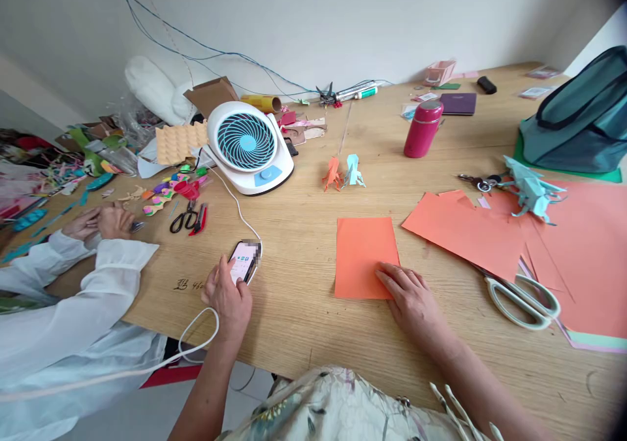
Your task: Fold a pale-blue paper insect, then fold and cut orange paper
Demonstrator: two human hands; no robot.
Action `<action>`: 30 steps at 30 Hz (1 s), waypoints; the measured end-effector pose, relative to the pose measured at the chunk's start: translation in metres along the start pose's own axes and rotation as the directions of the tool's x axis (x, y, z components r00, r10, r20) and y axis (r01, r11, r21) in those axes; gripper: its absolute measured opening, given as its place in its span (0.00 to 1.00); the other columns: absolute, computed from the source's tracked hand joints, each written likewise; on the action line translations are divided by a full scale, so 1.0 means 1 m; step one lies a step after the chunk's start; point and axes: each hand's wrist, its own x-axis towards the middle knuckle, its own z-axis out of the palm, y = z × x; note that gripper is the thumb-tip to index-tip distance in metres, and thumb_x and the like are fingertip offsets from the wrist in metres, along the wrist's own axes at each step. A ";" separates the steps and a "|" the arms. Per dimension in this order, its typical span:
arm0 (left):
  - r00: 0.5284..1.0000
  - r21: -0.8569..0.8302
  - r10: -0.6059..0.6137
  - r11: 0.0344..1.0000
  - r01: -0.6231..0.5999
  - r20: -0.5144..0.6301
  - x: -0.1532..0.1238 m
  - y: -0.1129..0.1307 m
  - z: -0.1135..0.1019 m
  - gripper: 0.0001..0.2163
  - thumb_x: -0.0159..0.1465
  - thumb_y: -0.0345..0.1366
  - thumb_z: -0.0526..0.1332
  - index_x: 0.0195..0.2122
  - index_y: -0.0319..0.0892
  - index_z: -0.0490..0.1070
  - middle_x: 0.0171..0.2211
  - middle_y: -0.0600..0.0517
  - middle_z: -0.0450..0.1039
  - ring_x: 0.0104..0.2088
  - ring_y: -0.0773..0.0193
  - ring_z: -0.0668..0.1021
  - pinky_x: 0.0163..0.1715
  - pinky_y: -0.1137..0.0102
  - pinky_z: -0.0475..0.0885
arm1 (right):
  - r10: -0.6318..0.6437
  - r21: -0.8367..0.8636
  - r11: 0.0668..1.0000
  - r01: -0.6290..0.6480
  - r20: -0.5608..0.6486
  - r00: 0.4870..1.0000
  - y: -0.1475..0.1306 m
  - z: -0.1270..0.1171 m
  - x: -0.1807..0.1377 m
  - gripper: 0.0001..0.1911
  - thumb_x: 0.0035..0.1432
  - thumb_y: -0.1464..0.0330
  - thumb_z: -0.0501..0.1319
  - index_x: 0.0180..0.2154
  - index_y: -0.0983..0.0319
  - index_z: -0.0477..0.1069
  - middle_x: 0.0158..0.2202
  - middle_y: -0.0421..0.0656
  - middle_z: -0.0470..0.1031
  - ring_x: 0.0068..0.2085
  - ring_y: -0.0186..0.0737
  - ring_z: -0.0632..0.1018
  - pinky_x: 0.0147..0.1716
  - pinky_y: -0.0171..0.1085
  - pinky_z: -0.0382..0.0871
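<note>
My left hand (pixel 228 300) is at the lower end of a smartphone (pixel 243 262) with a lit screen, its index finger over the glass and its thumb by the near edge. A white cable runs beside the phone. My right hand (pixel 409 297) lies flat, fingers stretched out, on the lower right edge of an orange sheet of paper (pixel 362 251). Beyond the sheet stand two small folded paper figures, an orange one (pixel 333 174) and a light blue one (pixel 353 171). To the right, white-handled scissors (pixel 522 305) lie partly under more orange paper (pixel 470 232).
A white fan (pixel 249 147) stands at the back left, a pink flask (pixel 424 129) at the back right. A larger blue paper insect (pixel 533 189) and a teal bag (pixel 578 124) are far right. At left, another person's hands (pixel 115 221) rest near black scissors (pixel 183 219).
</note>
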 end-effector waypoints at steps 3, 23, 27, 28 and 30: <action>0.999 0.014 0.045 0.999 -0.046 0.022 -0.001 0.001 0.007 0.29 0.67 0.30 0.52 0.70 0.41 0.49 0.57 0.42 0.74 0.61 0.43 0.67 0.59 0.45 0.53 | 0.000 -0.002 1.000 0.000 -0.004 1.000 0.000 0.000 0.000 0.24 0.58 0.81 0.53 0.55 0.67 0.71 0.57 0.54 0.73 0.55 0.51 0.73 0.54 0.50 0.67; 0.995 0.092 0.095 0.991 -0.097 0.023 -0.001 0.003 0.015 0.29 0.66 0.28 0.50 0.69 0.37 0.50 0.53 0.41 0.77 0.60 0.43 0.69 0.59 0.46 0.51 | 0.008 0.014 1.000 -0.007 -0.029 1.000 0.001 0.003 -0.002 0.24 0.58 0.81 0.52 0.55 0.64 0.71 0.57 0.53 0.72 0.56 0.51 0.72 0.54 0.50 0.67; 0.995 0.092 0.097 0.991 -0.100 0.032 0.000 0.003 0.016 0.29 0.66 0.28 0.50 0.69 0.37 0.50 0.53 0.41 0.77 0.59 0.43 0.69 0.58 0.45 0.51 | 0.010 0.015 1.000 -0.009 -0.024 1.000 0.001 0.003 -0.002 0.24 0.58 0.81 0.52 0.54 0.65 0.71 0.58 0.53 0.72 0.55 0.51 0.72 0.54 0.50 0.67; 0.995 0.089 0.095 0.991 -0.098 0.032 0.000 0.003 0.016 0.29 0.66 0.28 0.50 0.70 0.37 0.49 0.54 0.41 0.77 0.59 0.43 0.69 0.59 0.45 0.51 | 0.011 0.016 1.000 -0.010 -0.025 1.000 0.001 0.003 -0.002 0.24 0.58 0.81 0.52 0.54 0.65 0.71 0.57 0.53 0.72 0.55 0.51 0.73 0.54 0.50 0.68; 0.996 0.080 0.086 0.993 -0.089 0.033 0.001 0.003 0.016 0.30 0.66 0.28 0.51 0.70 0.38 0.49 0.54 0.41 0.77 0.60 0.43 0.69 0.59 0.45 0.50 | 0.011 0.015 1.000 -0.010 -0.027 1.000 0.001 0.003 -0.002 0.24 0.58 0.81 0.52 0.54 0.65 0.71 0.57 0.53 0.73 0.55 0.51 0.73 0.54 0.50 0.68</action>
